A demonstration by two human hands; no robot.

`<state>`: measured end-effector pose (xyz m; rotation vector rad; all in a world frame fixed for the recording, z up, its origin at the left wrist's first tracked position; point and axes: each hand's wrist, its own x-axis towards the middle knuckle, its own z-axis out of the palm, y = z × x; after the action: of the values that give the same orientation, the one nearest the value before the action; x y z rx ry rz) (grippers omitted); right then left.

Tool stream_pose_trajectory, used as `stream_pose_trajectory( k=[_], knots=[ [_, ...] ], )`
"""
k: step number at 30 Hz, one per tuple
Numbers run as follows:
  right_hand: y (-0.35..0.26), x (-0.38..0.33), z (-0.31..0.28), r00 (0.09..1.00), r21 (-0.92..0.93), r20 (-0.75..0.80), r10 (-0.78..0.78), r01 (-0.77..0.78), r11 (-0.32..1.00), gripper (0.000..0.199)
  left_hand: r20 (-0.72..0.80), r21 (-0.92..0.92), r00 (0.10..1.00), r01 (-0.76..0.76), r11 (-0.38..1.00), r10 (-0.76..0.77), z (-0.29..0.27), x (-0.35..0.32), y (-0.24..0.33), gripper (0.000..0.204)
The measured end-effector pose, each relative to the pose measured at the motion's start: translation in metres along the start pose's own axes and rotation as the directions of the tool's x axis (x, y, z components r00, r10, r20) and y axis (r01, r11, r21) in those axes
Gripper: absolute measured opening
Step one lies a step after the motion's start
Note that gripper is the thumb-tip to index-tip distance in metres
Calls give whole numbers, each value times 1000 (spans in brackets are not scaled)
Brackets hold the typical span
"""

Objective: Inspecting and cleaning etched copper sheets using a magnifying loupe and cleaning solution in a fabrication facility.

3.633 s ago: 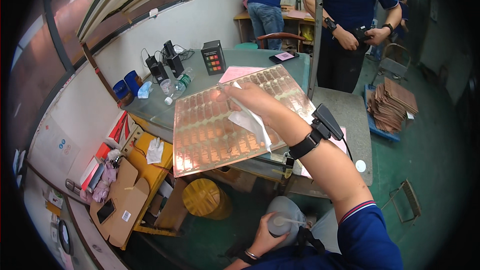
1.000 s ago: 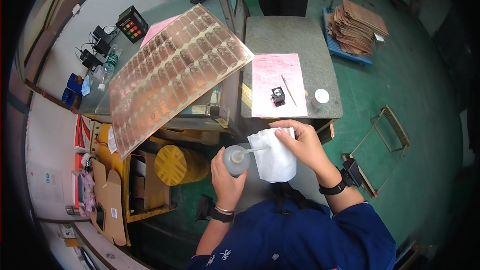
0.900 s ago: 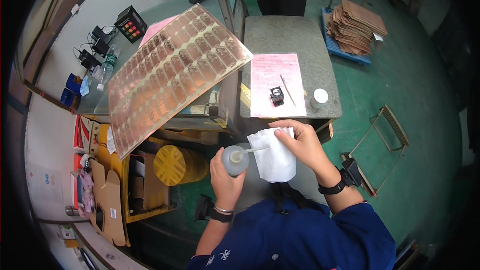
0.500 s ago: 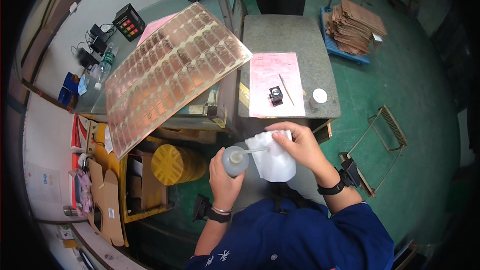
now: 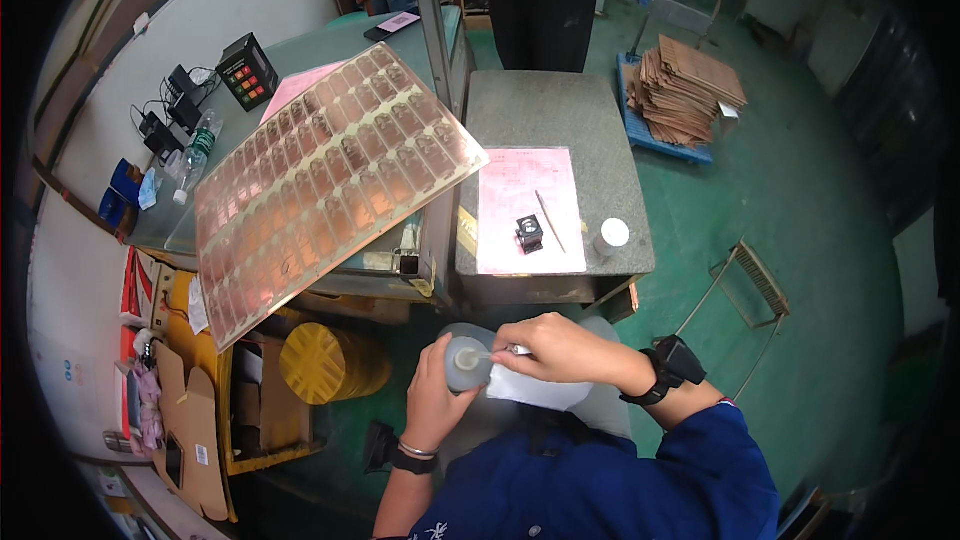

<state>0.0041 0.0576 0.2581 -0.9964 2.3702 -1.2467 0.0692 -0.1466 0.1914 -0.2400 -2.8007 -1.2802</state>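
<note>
My left hand (image 5: 432, 390) is wrapped round a translucent squeeze bottle (image 5: 462, 339) with a thin bent spout, held low in front of my body. Against that spout, the fingers of my right hand (image 5: 558, 350) are closed, palm turned down. A white cloth or paper wipe (image 5: 540, 392) hangs below the right hand, above my lap; how the fingers grip it is partly hidden. Ahead on the left, a large copper-coloured panel (image 5: 345, 175) with rows of rounded shapes lies tilted over the glass-topped table.
On the grey stand (image 5: 540, 100) lie a pink sheet (image 5: 505, 185), a black folding loupe (image 5: 529, 233), a pen (image 5: 550, 220) and a white-capped jar (image 5: 612, 235). A yellow cylinder (image 5: 325, 365) stands left; brown sheets (image 5: 680, 90) fill a blue cart. Another person (image 5: 545, 10) stands beyond.
My right hand has turned over and moved left and down to the bottle's spout. The wipe has dropped lower with it. The other person's hands have come into view.
</note>
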Motion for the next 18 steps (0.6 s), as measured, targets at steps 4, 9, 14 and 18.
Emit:
stream_pose_trajectory(
  k=[4,9,14,18],
  knots=[
    [5,12,-7,992,-37,-126,-28,23,999,17,1,-73,1000,-26,997,27,-11,6,-3,83],
    [5,9,-67,962,-170,-265,66,-114,979,15,-244,-121,952,162,979,-188,-85,-19,-40,47],
    [8,10,-128,857,-319,-507,98,-292,902,17,-754,91,629,388,917,-191,-198,-92,-37,31],
    [59,21,-174,739,-325,-658,147,-454,830,22,-870,464,386,434,772,306,-249,-91,26,23]
  ],
)
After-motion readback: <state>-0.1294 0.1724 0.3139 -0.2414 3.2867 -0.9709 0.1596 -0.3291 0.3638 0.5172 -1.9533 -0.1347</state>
